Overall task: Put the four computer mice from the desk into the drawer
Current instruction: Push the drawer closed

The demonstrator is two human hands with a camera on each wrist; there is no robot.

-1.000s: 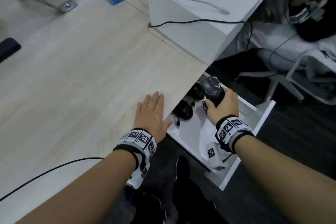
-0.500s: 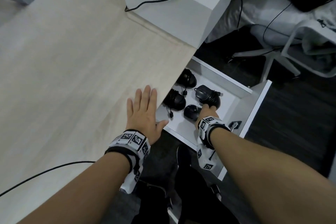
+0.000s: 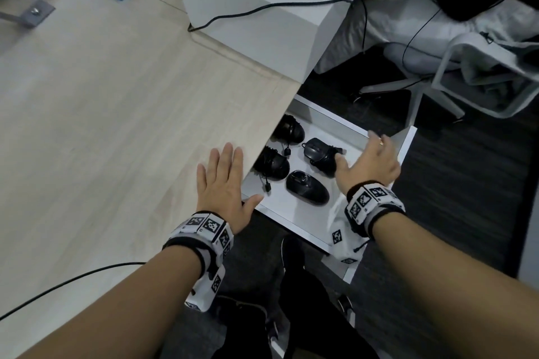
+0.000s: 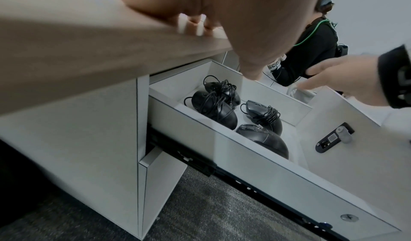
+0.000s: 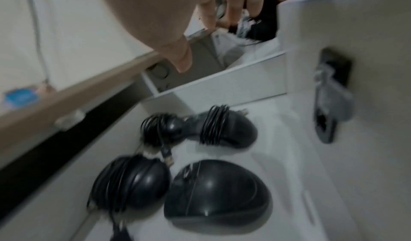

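mice (image 3: 304, 188) all four in drawer (image 3: 294, 220) | surface (image 3: 116, 125) shows none | left hand (image 3: 224, 186) flat, spread | right hand (image 3: 372, 165) spread, empty | left: maybe shut drawer

Four mice (image 3: 306, 189) in open drawer (image 3: 335, 122) under right edge of surface (image 3: 116, 125): two toward the back, two nearer the front. Left hand (image 3: 224, 183) flat on surface edge; right hand (image 3: 370, 163) above drawer's right side. Box (image 3: 262, 9) on surface behind.

Partly hidden mice and a blurred wrist view

The bench (image 3: 122, 114) edge covers part of the two far mice (image 3: 287, 130) in the drawer (image 3: 329, 122). The right hand (image 3: 369, 166) overlaps one mouse (image 3: 319, 153). The right wrist view is motion-blurred, so cable detail there is unclear.
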